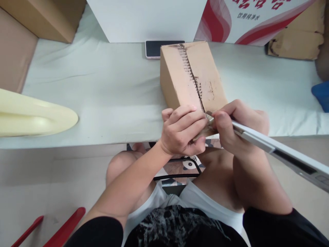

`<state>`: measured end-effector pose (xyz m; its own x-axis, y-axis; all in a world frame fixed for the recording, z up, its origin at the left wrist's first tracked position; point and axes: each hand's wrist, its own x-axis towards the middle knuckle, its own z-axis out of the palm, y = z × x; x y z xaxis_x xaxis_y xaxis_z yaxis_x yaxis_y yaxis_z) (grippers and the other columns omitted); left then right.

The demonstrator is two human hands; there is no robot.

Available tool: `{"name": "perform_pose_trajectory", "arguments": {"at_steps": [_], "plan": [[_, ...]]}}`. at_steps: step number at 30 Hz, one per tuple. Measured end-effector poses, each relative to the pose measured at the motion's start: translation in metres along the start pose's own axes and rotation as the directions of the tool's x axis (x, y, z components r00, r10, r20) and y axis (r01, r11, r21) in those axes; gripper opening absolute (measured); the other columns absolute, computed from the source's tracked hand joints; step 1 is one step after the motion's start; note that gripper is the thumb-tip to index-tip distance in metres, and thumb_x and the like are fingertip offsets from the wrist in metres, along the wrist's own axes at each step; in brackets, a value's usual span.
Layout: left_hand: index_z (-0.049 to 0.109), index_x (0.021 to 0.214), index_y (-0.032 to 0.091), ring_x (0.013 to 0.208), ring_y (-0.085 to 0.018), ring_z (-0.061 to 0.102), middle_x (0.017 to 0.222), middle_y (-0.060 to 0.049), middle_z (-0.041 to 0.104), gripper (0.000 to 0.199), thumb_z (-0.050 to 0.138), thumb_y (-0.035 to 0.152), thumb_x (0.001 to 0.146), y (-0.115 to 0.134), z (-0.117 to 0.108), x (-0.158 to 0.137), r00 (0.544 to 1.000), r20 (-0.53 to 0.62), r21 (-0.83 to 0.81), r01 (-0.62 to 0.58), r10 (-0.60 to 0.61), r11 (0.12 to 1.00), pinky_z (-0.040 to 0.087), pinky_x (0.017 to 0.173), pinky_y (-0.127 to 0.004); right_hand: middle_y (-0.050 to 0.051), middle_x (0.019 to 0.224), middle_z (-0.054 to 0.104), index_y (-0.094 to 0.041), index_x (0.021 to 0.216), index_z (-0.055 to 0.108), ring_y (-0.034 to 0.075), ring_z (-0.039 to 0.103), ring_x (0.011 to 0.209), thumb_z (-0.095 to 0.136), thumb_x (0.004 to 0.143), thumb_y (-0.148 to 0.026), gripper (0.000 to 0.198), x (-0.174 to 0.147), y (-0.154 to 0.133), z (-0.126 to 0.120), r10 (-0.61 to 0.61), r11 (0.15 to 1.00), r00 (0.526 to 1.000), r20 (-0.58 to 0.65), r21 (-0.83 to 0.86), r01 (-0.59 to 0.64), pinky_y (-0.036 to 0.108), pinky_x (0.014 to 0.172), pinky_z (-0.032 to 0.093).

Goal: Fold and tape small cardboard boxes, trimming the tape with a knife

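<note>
A small brown cardboard box [172,75] rests on the cloth-covered table, its top seam torn and jagged where tape ran. My left hand [183,128] lies over the near end of the box, fingers bent and closed on its near edge. Some clear, crumpled tape [210,119] shows between my hands at that edge. In my right hand [238,127] is a long white utility knife [267,142], held with its tip end against the near end of the seam. Its handle slants away to the right. My fingers partly hide the tip.
Behind the box a phone [154,49] lies flat. White and red-printed cartons [154,20] stand at the back. A pale yellow curved object [38,116] is at left, brown boxes [51,20] behind it. Flattened cardboard [295,43] and a blue object [321,96] sit at right.
</note>
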<state>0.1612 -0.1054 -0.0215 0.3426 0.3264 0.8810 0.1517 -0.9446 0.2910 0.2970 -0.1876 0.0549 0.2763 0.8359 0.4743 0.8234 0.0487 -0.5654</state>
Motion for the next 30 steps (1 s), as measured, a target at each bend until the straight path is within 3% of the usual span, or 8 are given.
{"name": "perform_pose_trajectory", "arguments": {"at_steps": [14,24,30], "plan": [[0.069,0.103,0.027,0.101,-0.023,0.068,0.098,0.003,0.080,0.029,0.045,0.040,0.094,0.0001,0.0009,-0.0001,1.000,-0.017,-0.061,0.016,-0.017,0.998,0.039,0.088,-0.044,-0.005,0.051,0.050,-0.024,0.071,0.046,0.010,0.041,0.043,0.059,0.094,-0.025,0.026,0.0011,-0.0058,0.0009,-0.054,0.987,0.997,0.053,-0.150,0.061,0.027,0.044,0.027],[0.069,0.103,0.024,0.100,-0.023,0.066,0.096,-0.001,0.079,0.029,0.046,0.039,0.093,-0.0002,0.0010,-0.0001,1.000,-0.027,-0.074,0.001,-0.004,0.997,0.038,0.087,-0.044,-0.005,0.050,0.048,-0.024,0.071,0.045,0.010,0.041,0.043,0.060,0.092,-0.022,0.026,-0.0004,-0.0044,-0.0008,-0.045,0.991,0.998,0.045,-0.120,0.050,0.027,0.044,0.029],[0.066,0.102,0.026,0.099,-0.021,0.068,0.095,0.003,0.080,0.028,0.043,0.040,0.095,0.0002,0.0015,0.0009,0.999,-0.030,-0.051,0.010,-0.011,0.999,0.039,0.087,-0.043,-0.005,0.050,0.045,-0.023,0.069,0.045,0.009,0.039,0.042,0.060,0.090,-0.021,0.027,0.0020,-0.0061,-0.0002,-0.053,0.991,0.997,0.055,-0.120,0.059,0.025,0.043,0.028]]}}
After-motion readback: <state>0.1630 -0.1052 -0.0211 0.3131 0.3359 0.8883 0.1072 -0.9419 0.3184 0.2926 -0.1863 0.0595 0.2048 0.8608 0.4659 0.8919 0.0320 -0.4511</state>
